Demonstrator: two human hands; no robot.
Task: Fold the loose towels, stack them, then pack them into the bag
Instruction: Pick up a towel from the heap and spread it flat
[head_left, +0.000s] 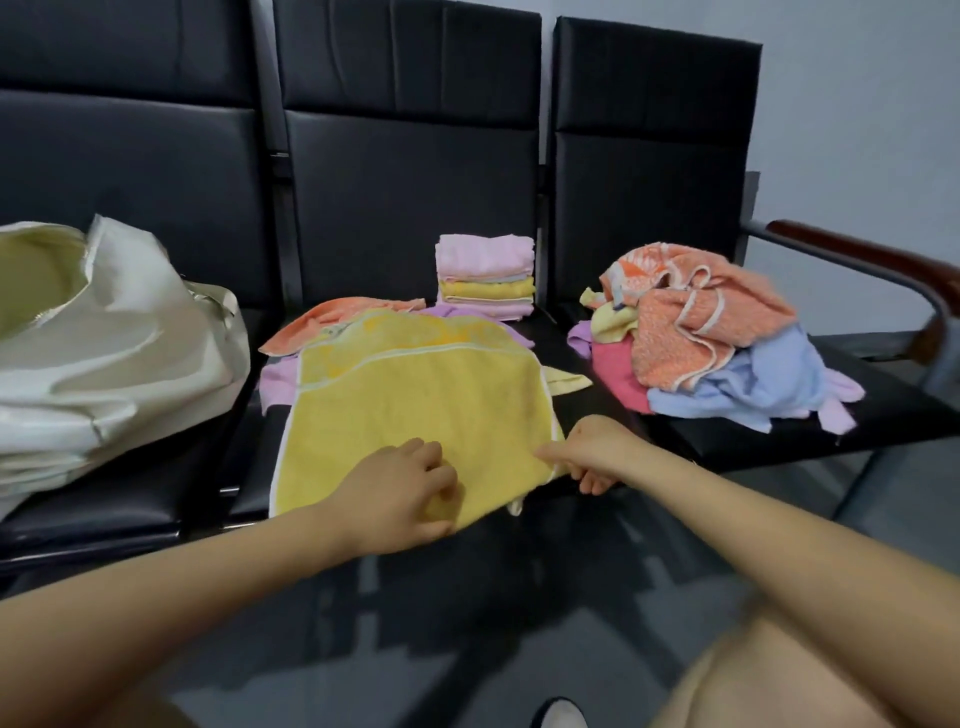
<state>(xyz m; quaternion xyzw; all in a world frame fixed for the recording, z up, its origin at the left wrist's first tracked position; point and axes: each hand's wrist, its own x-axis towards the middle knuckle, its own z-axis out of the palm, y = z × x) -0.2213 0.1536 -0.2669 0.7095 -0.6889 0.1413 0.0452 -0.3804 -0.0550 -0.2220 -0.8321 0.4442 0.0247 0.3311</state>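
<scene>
Nearest, the left hand (410, 486) sits on the near edge of the yellow towel (415, 410), its fingers (441, 470) curled and bunching the cloth just left of the near right corner. The right hand (592, 457) pinches that corner itself, thumb above and fingers tucked under the hem where it hangs off the front of the middle seat (597, 374).

The yellow towel lies spread, mostly flat, across that seat, over a purple towel (275, 382) and an orange towel (322, 322) whose edges show at its left and far sides.

The step in hand looks like starting a fold. To do it well, the left hand would do better holding the near left corner, so both near corners rise together and the hem stays straight. Carry the near edge to meet the far edge, match the white borders, then smooth the crease flat before folding again. Lift only the top layer, or the towels beneath may drag along.

Farther back, the folded stack (485, 275) of pink and yellow towels stands against the seat back. On the right seat lies the loose pile (711, 343), still unfolded. The cream bag (119, 338) slumps open on the left seat.
</scene>
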